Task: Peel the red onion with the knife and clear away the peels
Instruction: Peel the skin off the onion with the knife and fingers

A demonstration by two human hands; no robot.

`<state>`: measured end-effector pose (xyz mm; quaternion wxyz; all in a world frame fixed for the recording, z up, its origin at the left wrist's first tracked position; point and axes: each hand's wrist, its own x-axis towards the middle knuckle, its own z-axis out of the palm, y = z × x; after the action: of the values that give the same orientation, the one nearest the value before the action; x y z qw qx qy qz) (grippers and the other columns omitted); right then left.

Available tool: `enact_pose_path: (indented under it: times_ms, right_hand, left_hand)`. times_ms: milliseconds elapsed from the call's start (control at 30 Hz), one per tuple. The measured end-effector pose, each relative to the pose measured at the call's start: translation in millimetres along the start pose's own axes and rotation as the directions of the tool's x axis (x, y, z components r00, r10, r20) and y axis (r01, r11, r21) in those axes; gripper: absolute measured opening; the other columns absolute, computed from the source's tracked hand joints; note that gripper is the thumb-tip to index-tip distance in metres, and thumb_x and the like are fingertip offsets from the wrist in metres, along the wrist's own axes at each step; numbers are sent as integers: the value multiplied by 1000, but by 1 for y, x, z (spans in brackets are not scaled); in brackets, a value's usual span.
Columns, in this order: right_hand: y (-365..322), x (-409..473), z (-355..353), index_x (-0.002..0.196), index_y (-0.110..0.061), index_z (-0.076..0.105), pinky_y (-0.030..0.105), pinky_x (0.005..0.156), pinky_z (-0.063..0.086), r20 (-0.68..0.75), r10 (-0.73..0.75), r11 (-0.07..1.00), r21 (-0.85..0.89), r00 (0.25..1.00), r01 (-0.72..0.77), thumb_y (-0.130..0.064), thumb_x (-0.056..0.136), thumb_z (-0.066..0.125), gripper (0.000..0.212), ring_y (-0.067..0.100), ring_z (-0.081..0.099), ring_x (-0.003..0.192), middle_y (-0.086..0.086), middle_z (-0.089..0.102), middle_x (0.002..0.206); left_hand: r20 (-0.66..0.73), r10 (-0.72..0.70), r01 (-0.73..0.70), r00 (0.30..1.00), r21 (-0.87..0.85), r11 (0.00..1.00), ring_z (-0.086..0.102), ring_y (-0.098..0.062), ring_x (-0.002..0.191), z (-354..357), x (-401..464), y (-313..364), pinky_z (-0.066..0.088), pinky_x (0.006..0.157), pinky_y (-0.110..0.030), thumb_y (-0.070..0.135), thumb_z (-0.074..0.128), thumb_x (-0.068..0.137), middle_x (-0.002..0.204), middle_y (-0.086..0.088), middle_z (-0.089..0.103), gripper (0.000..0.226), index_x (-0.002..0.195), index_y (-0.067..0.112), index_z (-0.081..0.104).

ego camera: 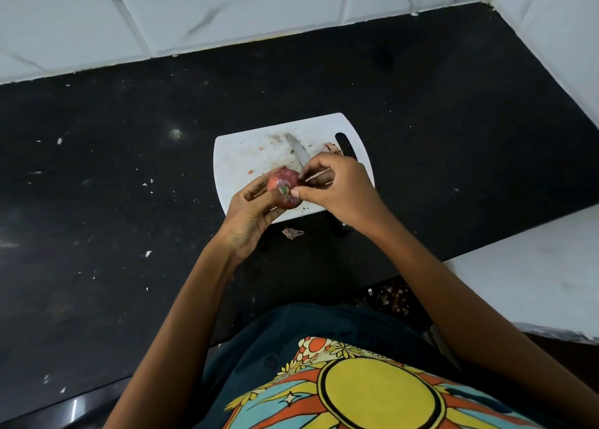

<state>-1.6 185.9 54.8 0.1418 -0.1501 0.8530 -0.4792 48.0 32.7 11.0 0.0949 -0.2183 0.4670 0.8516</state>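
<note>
Black speckled countertop [113,201] fills most of the view, bounded at the rear and right by white marble-patterned wall tiles [227,10]. Small white flecks lie scattered across it. At centre sits a white cutting board [246,151], its handle slot toward the right, its surface marked with smears and small orange bits.

I hold the red onion [282,187] above the near edge of the board. My left hand [251,213] is closed around it from below and the left, with the thumb pressed on the cut face, where purple rings show. My right hand [340,190] grips the knife [299,153], its blade pointing away from me over the board; the handle is mostly hidden inside the fist. The right thumb and forefinger also pinch at the onion's right side, touching the skin.

One peel piece [332,147] lies on the board just beyond my right hand. Another peel scrap [292,232] rests on the countertop just in front of the board's near edge.
</note>
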Motion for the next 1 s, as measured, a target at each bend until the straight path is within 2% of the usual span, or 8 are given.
enact_pose_path:
  times_ms: [367,500,600,667,733,867,933,1000]
  right_hand:
    - [5,4,5,90,-6,66,11,68,51,-29,-52,998,-38,998,51,-11,86,64,6,5,63,77,-2,65,83]
    - [9,6,4,82,-7,65,20,68,57,-78,129,972,206,989,-110,-4,83,66,3,10,65,72,1,65,76]
    - [19,5,9,83,0,63,23,61,58,-43,324,843,465,945,-268,1,83,67,4,13,68,62,7,65,73]
    - [31,2,16,85,-1,62,23,56,57,-51,358,865,394,932,-311,-3,84,67,6,13,66,57,9,66,72]
    - [44,-2,24,88,-3,62,25,55,58,-69,340,926,197,938,-321,-6,86,65,4,14,65,56,7,65,73]
    - [54,-4,31,104,-1,66,38,78,58,19,290,951,-120,957,-286,-6,95,49,20,25,68,82,16,69,96]
    - [46,-4,27,101,-1,66,46,81,55,37,250,957,-165,968,-241,-11,95,49,21,28,67,85,16,69,93]
    - [34,-3,18,96,-2,66,48,75,56,-1,194,978,-80,981,-193,-16,95,52,20,30,66,80,15,68,88]
  left_hand:
    - [-31,-12,13,999,18,1000,64,-25,103,-4,4,-2,55,88,-29,2,58,85,116,-14,63,35,120,6,59]
    - [0,-30,30,1000,-69,997,64,-24,98,-3,2,-4,54,87,-28,8,66,77,114,-16,63,53,128,1,53]
    - [58,-33,41,998,-139,990,66,-19,93,-2,1,-3,56,83,-25,14,63,73,105,-9,67,45,118,7,59]
    - [82,-29,43,996,-172,984,66,-19,92,-2,0,-1,56,81,-25,13,62,73,97,-5,71,33,105,12,63]
    - [84,-29,43,996,-175,984,68,-17,89,-1,0,0,56,79,-26,14,57,74,90,-1,73,27,101,15,61]
    - [84,-50,66,995,-190,980,69,-18,88,0,-2,-1,58,79,-31,12,58,73,92,-2,72,29,102,14,61]
    - [76,-56,70,996,-197,978,68,-20,91,-2,-2,-2,58,79,-31,11,58,73,96,-4,70,32,104,13,61]
    - [77,-58,70,995,-177,982,67,-18,91,-3,-3,-2,58,78,-30,12,59,73,98,-4,69,36,109,14,61]
